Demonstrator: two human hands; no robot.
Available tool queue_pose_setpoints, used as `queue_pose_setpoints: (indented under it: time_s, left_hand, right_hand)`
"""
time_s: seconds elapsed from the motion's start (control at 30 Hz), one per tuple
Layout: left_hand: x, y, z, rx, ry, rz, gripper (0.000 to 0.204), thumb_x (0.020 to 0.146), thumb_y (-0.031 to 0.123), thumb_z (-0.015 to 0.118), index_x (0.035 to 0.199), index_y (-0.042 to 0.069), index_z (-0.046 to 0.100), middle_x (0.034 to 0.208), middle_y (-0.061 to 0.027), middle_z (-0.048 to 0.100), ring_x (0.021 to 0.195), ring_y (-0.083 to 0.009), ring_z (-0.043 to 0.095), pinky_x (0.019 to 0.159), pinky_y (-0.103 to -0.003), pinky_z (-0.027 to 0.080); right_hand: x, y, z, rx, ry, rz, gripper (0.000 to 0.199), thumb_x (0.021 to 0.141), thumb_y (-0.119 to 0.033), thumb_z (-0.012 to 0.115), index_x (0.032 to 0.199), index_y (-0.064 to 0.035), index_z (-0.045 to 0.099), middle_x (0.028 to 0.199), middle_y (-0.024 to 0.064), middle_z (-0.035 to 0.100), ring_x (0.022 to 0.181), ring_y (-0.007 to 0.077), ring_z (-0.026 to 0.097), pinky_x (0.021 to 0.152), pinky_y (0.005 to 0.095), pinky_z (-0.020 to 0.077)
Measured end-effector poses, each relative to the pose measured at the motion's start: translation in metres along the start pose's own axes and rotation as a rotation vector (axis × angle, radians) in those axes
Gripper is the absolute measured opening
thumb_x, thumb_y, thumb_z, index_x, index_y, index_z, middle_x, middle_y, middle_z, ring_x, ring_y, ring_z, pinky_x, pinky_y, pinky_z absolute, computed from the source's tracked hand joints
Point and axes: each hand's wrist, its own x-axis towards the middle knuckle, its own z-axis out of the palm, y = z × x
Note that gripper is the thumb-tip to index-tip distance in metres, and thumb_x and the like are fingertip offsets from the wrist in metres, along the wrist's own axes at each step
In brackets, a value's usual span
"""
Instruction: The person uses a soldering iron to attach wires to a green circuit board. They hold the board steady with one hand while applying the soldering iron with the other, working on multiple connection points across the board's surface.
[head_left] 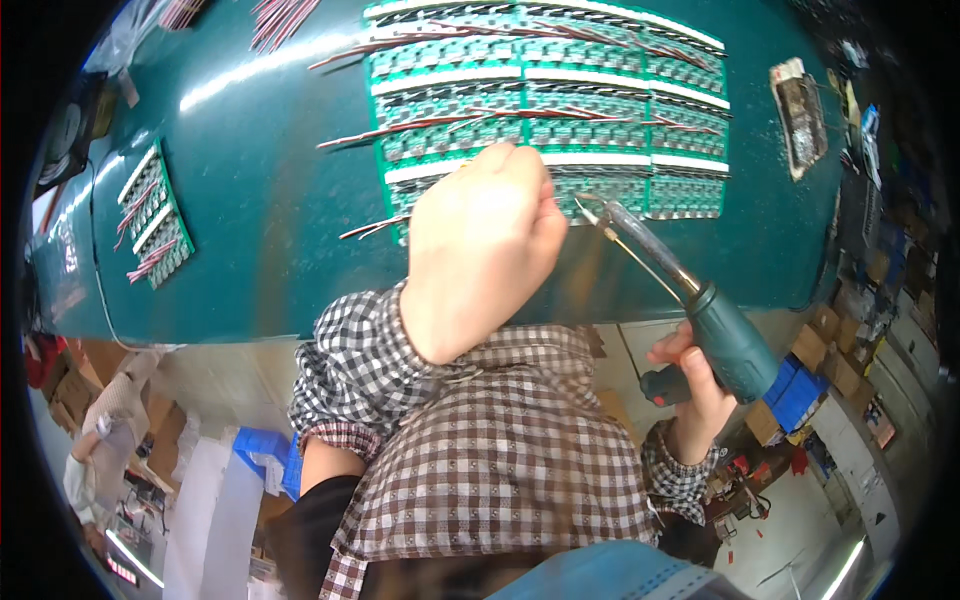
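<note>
Green circuit board panels [590, 137] lie side by side on the table, with white strips and rows of small parts. Red and black wires [480, 118] run across them in several rows. My left hand [485, 235] is closed over the panels' near edge, its fingers curled down. Whatever it pinches is hidden under the hand. My right hand [708, 395] grips a green soldering gun [735, 340] by its handle, below and right of the panels. The gun's metal tip and thin feed tube point up and left, close to the panels' near edge, just right of my left hand.
The green table [270, 200] carries a smaller board panel [155, 215] with wires at left, and a wire bundle [283, 20] at the far left. A worn, brownish rectangular block [800, 118] lies at right. Another person [115, 410] is at lower left.
</note>
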Motion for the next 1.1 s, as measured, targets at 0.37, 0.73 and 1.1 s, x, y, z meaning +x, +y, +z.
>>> queue_pose_setpoints:
  time_s: [0.37,0.73,1.1]
  left_hand:
    - [0.004,0.017,-0.011,0.001,-0.098,-0.191,0.006,0.074,0.002,0.063,0.074,0.002,0.057,0.065,-0.0054,0.054,0.057,-0.0127,0.052,0.054,-0.027,0.042]
    - [-0.005,0.001,-0.015,0.059,-0.076,-0.064,0.007,0.072,0.008,0.064,0.074,0.003,0.059,0.065,-0.0082,0.056,0.058,-0.0214,0.056,0.056,-0.033,0.044]
    - [-0.006,-0.005,-0.009,0.005,-0.022,-0.036,0.009,0.070,0.003,0.066,0.075,0.005,0.059,0.068,-0.0054,0.057,0.058,-0.0176,0.056,0.053,-0.030,0.045]
  right_hand:
    - [0.017,-0.047,-0.110,0.122,0.600,-0.804,0.033,0.094,-0.022,0.054,0.109,0.0071,0.056,0.087,0.0133,0.063,0.081,0.0250,0.066,0.065,0.0342,0.0594]
    - [0.099,-0.004,-0.079,-0.161,0.628,-0.546,0.024,0.089,-0.013,0.063,0.101,0.0076,0.063,0.091,0.0143,0.065,0.080,0.0253,0.068,0.067,0.0366,0.0588]
    - [-0.001,0.003,-0.020,0.109,0.043,-0.113,0.045,0.084,-0.023,0.066,0.114,0.0082,0.054,0.091,0.0139,0.062,0.080,0.0247,0.067,0.061,0.0323,0.0599]
